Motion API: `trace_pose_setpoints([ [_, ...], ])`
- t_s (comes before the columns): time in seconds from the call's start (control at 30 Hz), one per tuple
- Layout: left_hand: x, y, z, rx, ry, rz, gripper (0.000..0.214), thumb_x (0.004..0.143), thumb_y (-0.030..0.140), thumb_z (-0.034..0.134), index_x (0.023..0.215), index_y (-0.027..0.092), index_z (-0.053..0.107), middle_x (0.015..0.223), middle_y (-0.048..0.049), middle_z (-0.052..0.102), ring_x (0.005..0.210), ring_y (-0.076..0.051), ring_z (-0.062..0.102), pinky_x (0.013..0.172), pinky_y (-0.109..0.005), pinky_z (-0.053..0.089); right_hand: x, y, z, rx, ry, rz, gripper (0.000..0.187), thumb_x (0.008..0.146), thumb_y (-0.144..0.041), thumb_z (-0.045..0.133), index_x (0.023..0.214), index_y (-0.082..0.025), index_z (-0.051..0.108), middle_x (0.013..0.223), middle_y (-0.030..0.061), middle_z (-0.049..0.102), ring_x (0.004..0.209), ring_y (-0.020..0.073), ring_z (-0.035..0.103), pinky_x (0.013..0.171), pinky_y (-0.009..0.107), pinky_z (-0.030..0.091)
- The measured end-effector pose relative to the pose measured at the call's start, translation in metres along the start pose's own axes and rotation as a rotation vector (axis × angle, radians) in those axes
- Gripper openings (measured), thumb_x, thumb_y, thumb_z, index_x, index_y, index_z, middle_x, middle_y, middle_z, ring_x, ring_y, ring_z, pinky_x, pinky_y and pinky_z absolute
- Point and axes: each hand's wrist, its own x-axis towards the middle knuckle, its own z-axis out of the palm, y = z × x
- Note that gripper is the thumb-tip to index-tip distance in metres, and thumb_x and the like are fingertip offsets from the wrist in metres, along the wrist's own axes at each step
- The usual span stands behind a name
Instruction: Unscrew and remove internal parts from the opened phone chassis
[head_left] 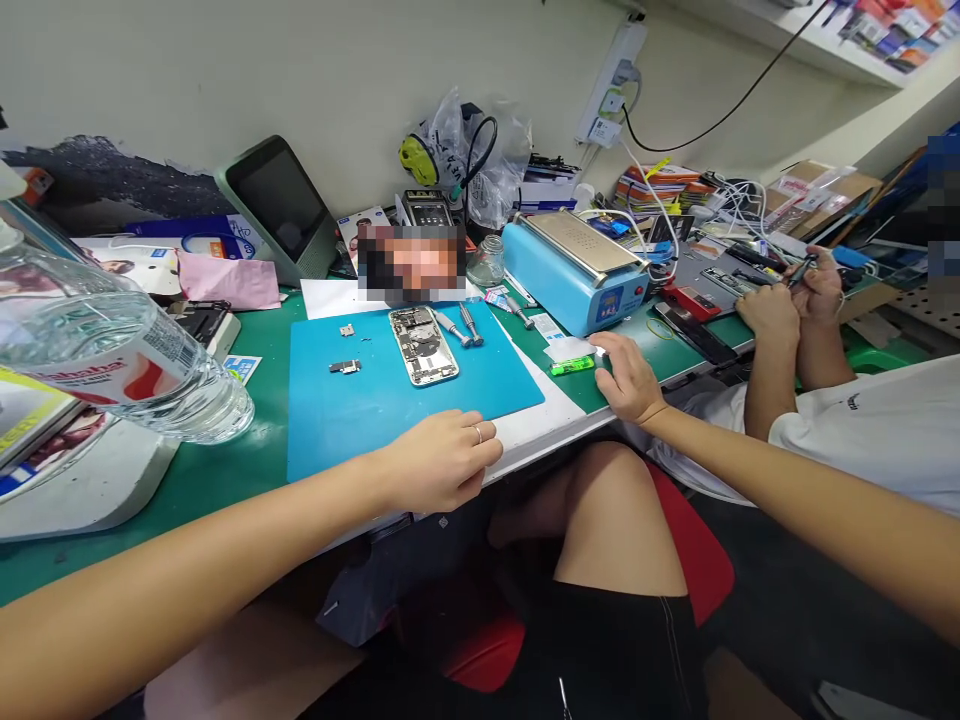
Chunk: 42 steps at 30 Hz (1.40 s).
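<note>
Resting at the front edge of a blue work mat (337, 420), my left hand (442, 465) has its fingers curled in; nothing sticks out of it, and a ring is on one finger. My right hand (630, 380) is at the table edge, thumb and forefinger around something small and pale that I cannot make out. Beside it are a green lighter (572, 366) and a whitish sheet (568, 349). An opened phone (423, 346) lies on the mat, its inside parts showing. Screwdrivers (452, 328) lie at its right, and a small dark phone part (346, 367) at its left.
A water bottle (127, 350) looms at the left before a small display (281, 200). Behind the mat stand a glass jar (487, 262) and a blue heating-plate machine (574, 275). At the right, a co-worker's hands (780, 305) work over a cluttered bench.
</note>
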Motion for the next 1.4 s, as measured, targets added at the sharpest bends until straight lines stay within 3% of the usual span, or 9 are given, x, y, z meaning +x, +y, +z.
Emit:
trace_pose_setpoints([
  [0.8,0.006,-0.001,-0.003,0.039,-0.011,0.004,0.009,0.093,0.023,0.051,0.087,0.019,0.056,0.081,-0.0051,0.061,0.077,-0.021,0.058,0.065,-0.036,0.043,0.003,0.009,0.000,0.026,0.038,-0.064,0.035,0.097,-0.036,0.061,0.127,-0.019,0.060,0.130,0.0099,0.062,0.110,0.0232,0.065,0.092,0.045,0.057],
  [1.2,0.010,0.001,0.004,0.068,-0.128,-0.128,0.027,0.100,0.038,0.057,0.087,0.016,0.061,0.075,0.0020,0.060,0.062,-0.011,0.056,0.064,-0.028,0.050,0.002,0.010,0.000,0.029,0.038,-0.060,0.035,0.097,-0.036,0.061,0.127,-0.019,0.060,0.130,0.0100,0.062,0.111,0.0233,0.065,0.093,0.046,0.057],
  [1.4,0.009,-0.001,0.004,0.061,-0.119,-0.127,0.024,0.100,0.034,0.054,0.085,0.016,0.061,0.073,0.0020,0.060,0.061,-0.012,0.054,0.063,-0.027,0.048,0.005,0.006,0.000,0.054,0.054,-0.058,0.033,0.098,-0.038,0.059,0.126,-0.021,0.061,0.131,0.0099,0.062,0.110,0.0228,0.064,0.092,0.045,0.058],
])
